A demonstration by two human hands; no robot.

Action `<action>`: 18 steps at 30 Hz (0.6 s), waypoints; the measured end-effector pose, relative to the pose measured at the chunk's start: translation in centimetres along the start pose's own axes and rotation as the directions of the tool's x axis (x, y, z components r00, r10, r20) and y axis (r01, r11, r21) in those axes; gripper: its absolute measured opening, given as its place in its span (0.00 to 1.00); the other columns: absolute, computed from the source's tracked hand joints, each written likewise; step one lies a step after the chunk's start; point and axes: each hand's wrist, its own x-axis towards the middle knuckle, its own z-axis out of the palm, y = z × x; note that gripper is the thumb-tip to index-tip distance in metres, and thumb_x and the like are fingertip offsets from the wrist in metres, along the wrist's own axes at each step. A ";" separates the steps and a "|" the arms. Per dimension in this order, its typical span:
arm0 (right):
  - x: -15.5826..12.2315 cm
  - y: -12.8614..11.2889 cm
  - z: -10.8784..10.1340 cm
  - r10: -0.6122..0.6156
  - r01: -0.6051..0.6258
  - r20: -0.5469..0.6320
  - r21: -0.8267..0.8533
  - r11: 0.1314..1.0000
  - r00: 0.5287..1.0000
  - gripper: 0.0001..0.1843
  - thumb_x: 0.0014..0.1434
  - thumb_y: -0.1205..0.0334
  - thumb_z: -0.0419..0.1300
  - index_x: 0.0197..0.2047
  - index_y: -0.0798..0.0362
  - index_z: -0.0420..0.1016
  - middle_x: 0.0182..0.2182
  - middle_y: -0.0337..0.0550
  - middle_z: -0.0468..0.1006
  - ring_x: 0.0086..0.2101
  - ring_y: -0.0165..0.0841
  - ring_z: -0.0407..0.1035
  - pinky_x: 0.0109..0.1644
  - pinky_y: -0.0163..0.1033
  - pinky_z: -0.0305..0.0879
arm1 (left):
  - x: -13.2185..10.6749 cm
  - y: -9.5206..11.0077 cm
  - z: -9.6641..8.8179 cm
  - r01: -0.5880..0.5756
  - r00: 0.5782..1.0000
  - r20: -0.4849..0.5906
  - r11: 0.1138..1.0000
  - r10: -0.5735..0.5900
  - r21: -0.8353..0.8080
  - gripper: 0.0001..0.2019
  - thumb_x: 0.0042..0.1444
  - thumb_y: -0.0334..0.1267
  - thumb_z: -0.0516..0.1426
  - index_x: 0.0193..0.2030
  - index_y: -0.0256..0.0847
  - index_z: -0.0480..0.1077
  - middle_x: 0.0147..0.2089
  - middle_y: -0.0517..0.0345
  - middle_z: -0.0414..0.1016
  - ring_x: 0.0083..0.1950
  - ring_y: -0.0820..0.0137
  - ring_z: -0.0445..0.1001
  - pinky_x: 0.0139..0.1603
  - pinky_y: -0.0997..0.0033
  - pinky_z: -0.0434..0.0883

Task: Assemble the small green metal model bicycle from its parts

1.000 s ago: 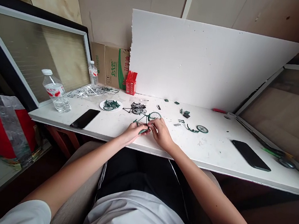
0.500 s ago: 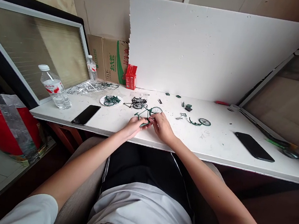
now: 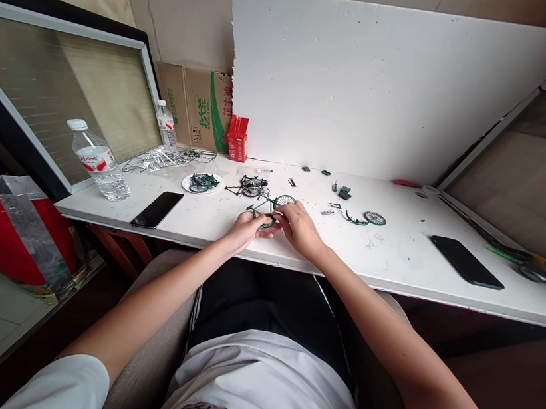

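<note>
Above the table's front edge, my left hand (image 3: 248, 228) grips a small green toy bicycle (image 3: 271, 206), thumb on top near its lower wheel. My right hand (image 3: 299, 227) pinches at the same bicycle from the right; its fingertips hide what they hold there. One spoked wheel (image 3: 285, 201) of it sticks out beyond the fingers. To the right lies a loose green bicycle part with a wheel (image 3: 374, 218). Behind my hands are black bicycle parts (image 3: 254, 186), and a white plate (image 3: 185, 186) carries more green ones.
A black phone (image 3: 158, 209) lies at left, another phone (image 3: 467, 261) at right. Water bottles (image 3: 102, 165) stand left, beside a cardboard box (image 3: 197, 111) and a red box (image 3: 238, 139). A white foam board (image 3: 393, 93) leans at the back. Small dark green pieces (image 3: 345, 192) lie near it.
The camera view has shifted slightly. My right hand has tilted a little at the bicycle, while both hands stay on it in about the same place.
</note>
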 end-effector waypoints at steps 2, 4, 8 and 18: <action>0.0 -0.1 0.0 0.014 -0.013 -0.016 0.041 0.999 1.000 0.13 0.78 0.58 0.49 0.45 0.48 0.72 0.37 0.48 0.77 0.39 0.43 0.65 0.46 0.47 0.65 | 0.0 0.0 0.0 0.003 1.000 0.005 1.000 -0.003 0.006 0.11 0.54 0.37 0.70 0.35 0.34 0.74 0.38 0.47 0.82 0.38 0.61 0.85 0.39 0.66 0.76; -0.1 -0.1 0.1 0.017 -0.015 -0.025 0.082 0.996 1.000 0.13 0.78 0.57 0.49 0.45 0.48 0.72 0.38 0.48 0.77 0.40 0.42 0.66 0.46 0.47 0.65 | -0.1 0.1 0.1 0.012 1.000 0.010 1.000 -0.012 0.022 0.11 0.54 0.38 0.69 0.36 0.33 0.74 0.37 0.46 0.82 0.38 0.61 0.85 0.38 0.66 0.76; -0.1 -0.1 0.3 0.010 -0.008 -0.013 0.117 0.993 1.000 0.13 0.78 0.57 0.49 0.44 0.48 0.72 0.37 0.48 0.76 0.41 0.42 0.65 0.45 0.47 0.65 | -0.3 0.3 0.2 0.013 1.000 0.001 0.999 -0.013 0.045 0.10 0.55 0.37 0.68 0.37 0.33 0.74 0.39 0.46 0.82 0.37 0.61 0.85 0.37 0.67 0.75; 0.1 -0.1 -0.5 -0.040 0.040 0.030 0.011 0.999 0.999 0.13 0.77 0.61 0.49 0.46 0.49 0.74 0.38 0.49 0.75 0.40 0.44 0.63 0.45 0.48 0.64 | -0.3 0.3 0.3 0.023 1.000 0.005 0.998 -0.024 0.056 0.10 0.54 0.36 0.67 0.38 0.32 0.76 0.40 0.42 0.84 0.39 0.59 0.85 0.37 0.66 0.75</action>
